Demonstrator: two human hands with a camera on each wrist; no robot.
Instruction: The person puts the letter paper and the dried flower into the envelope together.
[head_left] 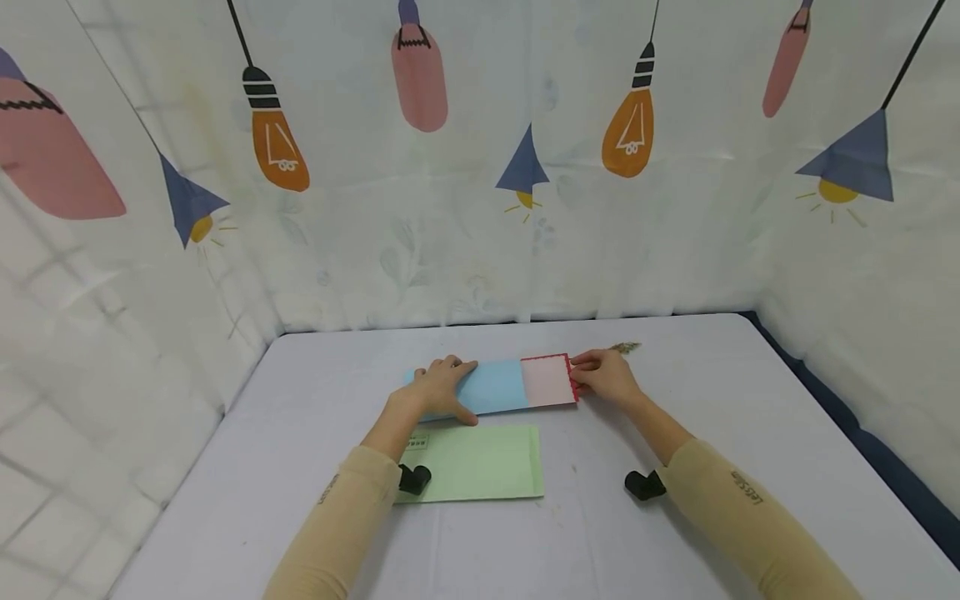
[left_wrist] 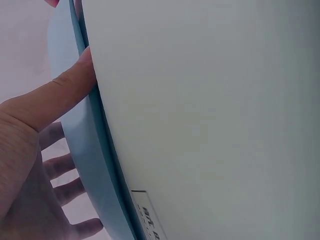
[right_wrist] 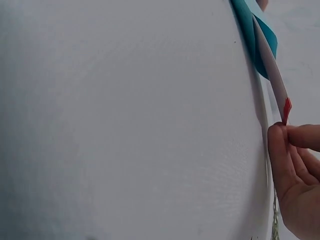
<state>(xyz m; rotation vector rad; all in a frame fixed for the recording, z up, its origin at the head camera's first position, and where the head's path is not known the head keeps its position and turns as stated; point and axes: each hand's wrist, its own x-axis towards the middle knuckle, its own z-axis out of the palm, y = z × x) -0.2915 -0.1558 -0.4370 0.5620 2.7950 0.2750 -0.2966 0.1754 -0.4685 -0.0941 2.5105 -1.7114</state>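
A blue envelope (head_left: 495, 387) lies crosswise near the table's middle. From its open right end sticks a pale pink card (head_left: 546, 381) with a red border, the rest of it hidden inside. My left hand (head_left: 444, 392) holds the envelope's left part, thumb at the near edge and fingers at the far edge. At the card's outer end, my right hand (head_left: 606, 377) pinches the red edge between thumb and fingers. The right wrist view shows the card (right_wrist: 274, 75) running into the gaping envelope mouth (right_wrist: 245, 25). Just nearer lies a pale green envelope (head_left: 483, 467), partly under my left forearm.
A small sprig of dried plant (head_left: 625, 347) lies beyond my right hand. The white-covered table (head_left: 570, 542) reaches to patterned cloth walls (head_left: 465, 250) at the back and sides. Dark cloth (head_left: 862, 425) runs along the right edge.
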